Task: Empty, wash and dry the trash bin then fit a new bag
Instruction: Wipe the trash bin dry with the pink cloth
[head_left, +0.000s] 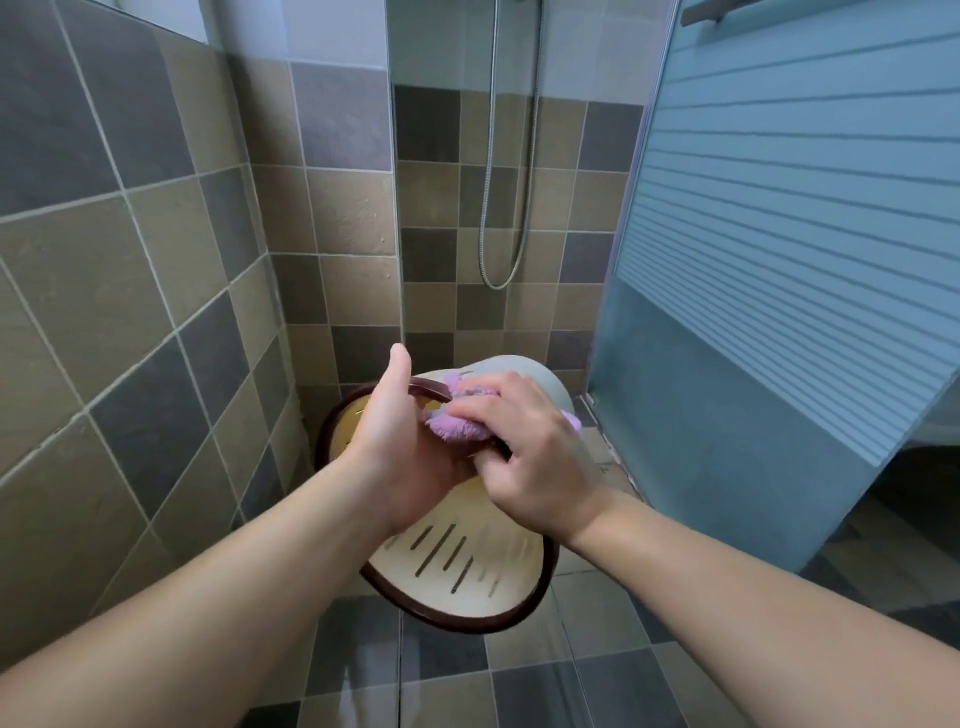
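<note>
A cream trash bin with slotted walls and a dark brown rim is held up in front of me, tilted, its mouth toward me. My left hand grips the bin at its rim, thumb raised. My right hand holds a purple cloth bunched under its fingers and presses it against the bin's rim. The bin's far side and base are partly hidden by both hands.
Tiled walls close in on the left and ahead. A metal shower hose hangs on the back wall. A frosted striped glass shower door stands to the right. Grey and beige floor tiles lie below.
</note>
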